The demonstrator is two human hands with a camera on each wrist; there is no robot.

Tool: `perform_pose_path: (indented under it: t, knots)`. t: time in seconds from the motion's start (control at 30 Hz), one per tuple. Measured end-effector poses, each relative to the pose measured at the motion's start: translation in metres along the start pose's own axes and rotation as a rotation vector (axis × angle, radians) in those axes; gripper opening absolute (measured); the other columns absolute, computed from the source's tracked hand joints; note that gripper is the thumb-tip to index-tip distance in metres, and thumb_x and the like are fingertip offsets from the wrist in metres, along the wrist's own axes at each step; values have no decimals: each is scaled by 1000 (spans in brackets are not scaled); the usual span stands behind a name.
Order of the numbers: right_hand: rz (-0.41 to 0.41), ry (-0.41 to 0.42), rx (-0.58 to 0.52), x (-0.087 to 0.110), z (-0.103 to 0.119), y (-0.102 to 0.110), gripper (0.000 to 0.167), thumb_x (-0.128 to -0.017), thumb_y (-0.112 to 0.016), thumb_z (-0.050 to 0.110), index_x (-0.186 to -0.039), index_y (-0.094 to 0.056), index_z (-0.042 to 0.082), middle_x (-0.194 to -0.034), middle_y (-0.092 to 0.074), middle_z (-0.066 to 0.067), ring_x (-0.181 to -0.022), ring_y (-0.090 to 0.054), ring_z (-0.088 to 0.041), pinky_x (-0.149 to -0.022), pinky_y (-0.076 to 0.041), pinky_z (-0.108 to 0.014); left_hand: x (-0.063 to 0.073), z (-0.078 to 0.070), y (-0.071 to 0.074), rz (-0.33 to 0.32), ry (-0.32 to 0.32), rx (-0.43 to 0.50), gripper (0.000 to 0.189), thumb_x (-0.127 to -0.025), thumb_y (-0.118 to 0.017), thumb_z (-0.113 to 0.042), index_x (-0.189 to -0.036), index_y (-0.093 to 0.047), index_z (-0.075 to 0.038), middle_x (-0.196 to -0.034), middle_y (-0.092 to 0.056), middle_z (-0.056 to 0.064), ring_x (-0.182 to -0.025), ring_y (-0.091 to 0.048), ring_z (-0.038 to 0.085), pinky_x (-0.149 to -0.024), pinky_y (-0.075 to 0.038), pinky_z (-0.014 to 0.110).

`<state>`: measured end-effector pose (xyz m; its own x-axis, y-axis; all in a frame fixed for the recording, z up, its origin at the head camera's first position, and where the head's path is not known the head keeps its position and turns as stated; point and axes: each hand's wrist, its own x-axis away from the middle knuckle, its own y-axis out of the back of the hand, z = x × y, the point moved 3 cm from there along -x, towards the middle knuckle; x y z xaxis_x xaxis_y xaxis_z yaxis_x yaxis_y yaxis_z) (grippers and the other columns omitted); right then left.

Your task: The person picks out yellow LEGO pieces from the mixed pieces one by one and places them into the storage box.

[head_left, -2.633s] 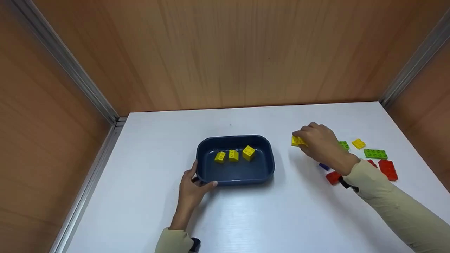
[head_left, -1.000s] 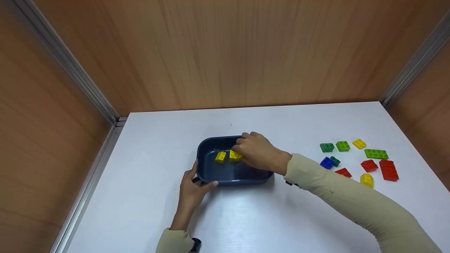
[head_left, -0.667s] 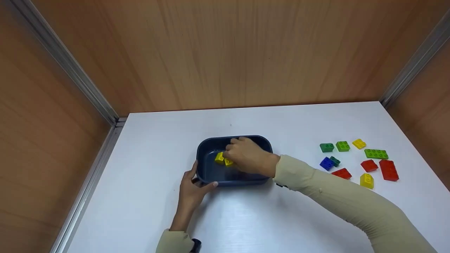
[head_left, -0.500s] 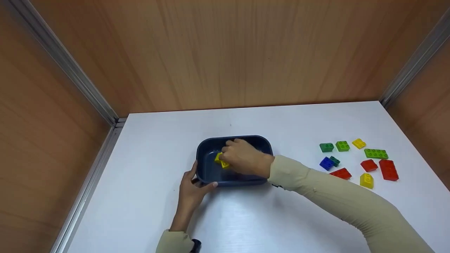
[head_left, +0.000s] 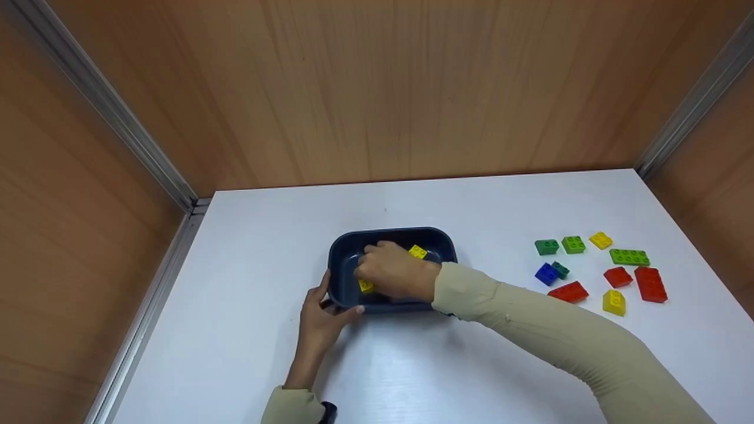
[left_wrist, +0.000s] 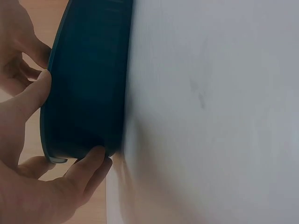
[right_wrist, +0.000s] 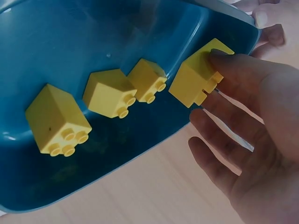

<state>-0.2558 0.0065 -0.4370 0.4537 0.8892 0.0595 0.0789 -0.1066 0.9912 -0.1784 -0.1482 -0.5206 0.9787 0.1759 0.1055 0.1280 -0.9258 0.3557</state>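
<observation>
My left hand [head_left: 321,321] grips the near left corner of a dark blue rectangular dish [head_left: 343,291], thumb at the front rim and fingers along the side. In the left wrist view, the fingers [left_wrist: 88,168] wrap the dish's end. My right hand [head_left: 389,268] reaches down inside the dish. Between thumb and fingers it pinches a yellow toy building brick [right_wrist: 189,77], near the dish's left end. Three other yellow bricks lie in a row beside it in the right wrist view: a larger one [right_wrist: 56,121], a middle one [right_wrist: 110,93] and a smaller one [right_wrist: 147,77].
Loose bricks lie on the white table [head_left: 253,247] to the right: red [head_left: 651,284], light green [head_left: 629,257], dark green [head_left: 546,247], blue [head_left: 546,274] and yellow [head_left: 614,302]. Wooden panels [head_left: 377,88] stand behind and at both sides.
My right hand has carried the yellow brick from over the table at right into the dish, then leftward and slightly nearer inside it. My left hand has stayed on the dish.
</observation>
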Motion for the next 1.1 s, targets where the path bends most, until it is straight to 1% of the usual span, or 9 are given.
perform_pose_path:
  t: [0.2,0.33,0.47,0.63,0.73,0.83,1.0,1.1]
  knots:
    - [24,7,-25,-5,4,-6,26,-101,-74,21,-127,-77,18,-119,-79,1,-110,-71,-20,-101,-58,-39,0,0,0,-8,4,-10,104,-81,-92,-18,-166,-33,-10,-147,-48,26,-134,-55,45,-105,-55,48]
    - [42,8,-22,-8,5,-9,26,-102,-73,22,-127,-77,18,-121,-78,2,-114,-70,-21,-104,-57,-42,-1,-1,0,-11,0,-27,104,-82,-92,-19,-166,-33,-9,-147,-49,26,-136,-53,47,-106,-53,51]
    - [47,1,-33,-11,4,-11,25,-102,-73,23,-126,-77,18,-120,-78,2,-114,-70,-21,-104,-57,-42,-1,-1,0,-16,2,-38,104,-81,-92,-20,-166,-33,-8,-149,-49,26,-138,-51,47,-109,-51,55]
    - [54,-5,-70,-13,3,-15,27,-102,-72,21,-129,-75,19,-124,-77,2,-116,-71,-22,-105,-57,-44,-1,0,1,-26,6,-41,103,-81,-92,-19,-166,-34,-9,-149,-50,26,-139,-50,47,-112,-48,56]
    - [59,-12,-74,-14,2,-17,28,-102,-73,19,-130,-75,19,-126,-77,2,-117,-70,-23,-105,-57,-45,-2,1,2,-30,7,-42,102,-81,-92,-18,-166,-34,-9,-149,-50,26,-140,-49,47,-113,-46,57]
    - [67,-19,-65,-14,1,-19,29,-101,-73,17,-131,-75,20,-127,-76,2,-118,-70,-23,-105,-56,-45,-2,1,1,-30,16,-43,102,-82,-91,-18,-166,-34,-10,-150,-50,25,-140,-49,46,-113,-46,56]
    - [86,-21,-49,-15,3,-25,32,-102,-72,15,-134,-73,21,-133,-74,2,-122,-69,-23,-106,-56,-45,-1,0,1,-26,17,-28,103,-82,-92,-18,-166,-34,-9,-149,-49,26,-137,-52,45,-110,-51,53]
    - [113,-33,-11,-15,5,-29,31,-102,-72,16,-133,-72,20,-134,-73,0,-123,-69,-23,-108,-55,-45,0,0,0,-18,15,-7,103,-82,-92,-18,-166,-33,-10,-149,-48,27,-137,-53,46,-109,-52,52]
